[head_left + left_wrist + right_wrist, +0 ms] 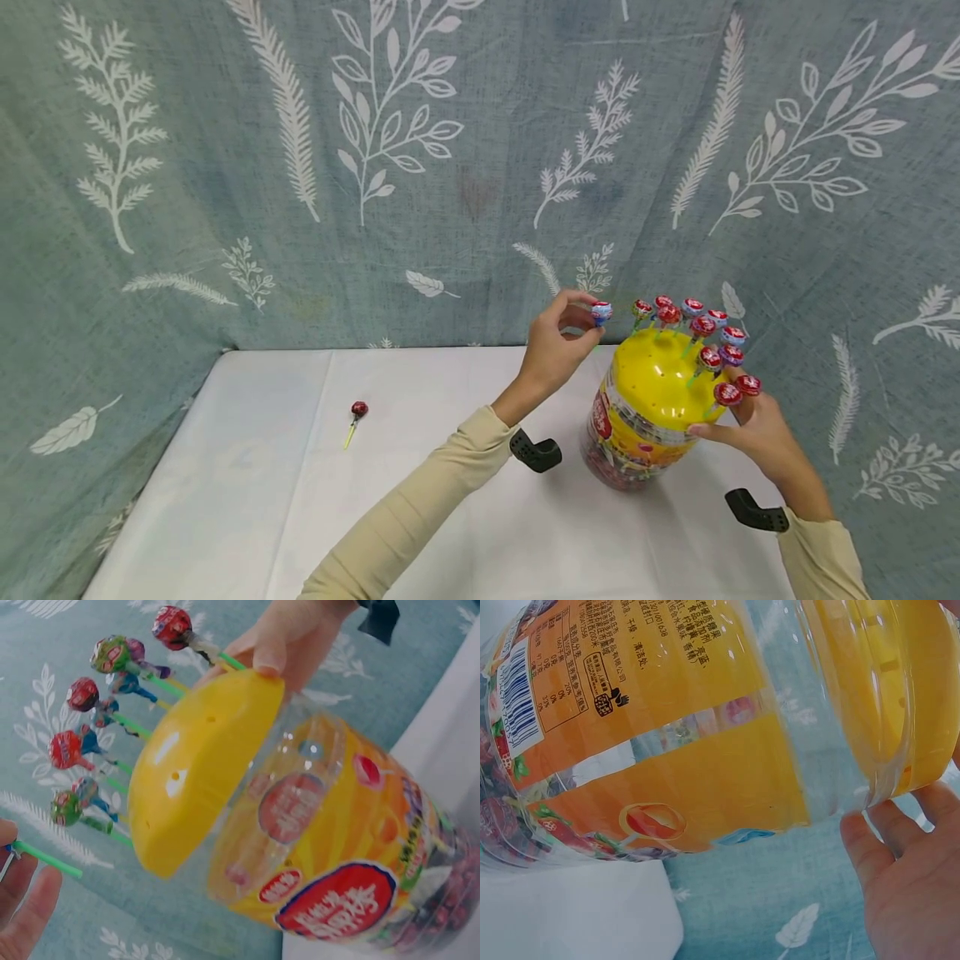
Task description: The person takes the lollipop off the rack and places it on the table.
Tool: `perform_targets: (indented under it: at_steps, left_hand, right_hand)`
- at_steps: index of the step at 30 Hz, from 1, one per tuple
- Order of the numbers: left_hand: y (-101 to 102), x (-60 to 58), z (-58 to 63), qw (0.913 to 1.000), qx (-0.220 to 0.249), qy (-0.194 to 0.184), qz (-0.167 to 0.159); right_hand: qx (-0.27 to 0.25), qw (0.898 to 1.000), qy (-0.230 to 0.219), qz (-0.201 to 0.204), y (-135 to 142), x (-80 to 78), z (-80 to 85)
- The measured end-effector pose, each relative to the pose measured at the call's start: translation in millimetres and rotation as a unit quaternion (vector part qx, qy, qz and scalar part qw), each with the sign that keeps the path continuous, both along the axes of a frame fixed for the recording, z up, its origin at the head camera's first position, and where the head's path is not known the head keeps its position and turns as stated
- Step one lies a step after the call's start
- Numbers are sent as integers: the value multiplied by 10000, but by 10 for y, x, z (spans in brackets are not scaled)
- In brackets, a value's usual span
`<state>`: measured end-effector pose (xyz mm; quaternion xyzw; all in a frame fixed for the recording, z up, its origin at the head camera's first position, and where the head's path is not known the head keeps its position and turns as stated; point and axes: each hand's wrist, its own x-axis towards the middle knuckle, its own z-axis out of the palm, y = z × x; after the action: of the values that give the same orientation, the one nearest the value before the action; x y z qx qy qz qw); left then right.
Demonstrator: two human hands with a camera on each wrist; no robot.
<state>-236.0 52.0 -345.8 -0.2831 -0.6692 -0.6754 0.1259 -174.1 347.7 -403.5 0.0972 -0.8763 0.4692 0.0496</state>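
Observation:
My left hand [558, 342] pinches a lollipop in a blue-and-red wrapper [602, 313], just left of a jar's yellow domed lid [663, 379]. Its green stick [49, 859] points toward the lid in the left wrist view. Several wrapped lollipops [702, 326] stand in the lid, sticks down, along its back and right side. Small holes [175, 775] show in the lid's bare part. My right hand [761, 429] holds the lid's right edge, with the thumb in front and fingers behind. Below it, the clear jar [611, 458] has a yellow label and wrapped candies inside.
A single dark red lollipop [359, 409] with a yellow-green stick lies on the white-covered table [247, 467], well left of the jar. Behind the table hangs a grey-green curtain [472, 192] with white leaf prints. Black wrist mounts [536, 452] sit below both hands.

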Motion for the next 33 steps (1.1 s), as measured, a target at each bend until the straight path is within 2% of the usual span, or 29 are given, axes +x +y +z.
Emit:
perform_targets:
  at_steps: [1, 11, 19, 26, 33]
  left_hand:
    - [-31, 31, 26, 10000, -23, -35, -4]
    - [-252, 65, -95, 9995, -256, -186, 49]
    - [-415, 73, -172, 9985, -314, -298, 328]
    - [-563, 95, -286, 9970, -368, -542, 407]
    - [-701, 100, -400, 9952, -523, -565, 603]
  right_hand:
    - [11, 10000, -5, -9, -1, 1, 2]
    - [-15, 10000, 67, 41, 10, -12, 0]
    - [67, 10000, -23, -32, 8, -23, -6]
    - [33, 10000, -43, -32, 6, -13, -10]
    - [-63, 9999, 23, 89, 6, -3, -27]
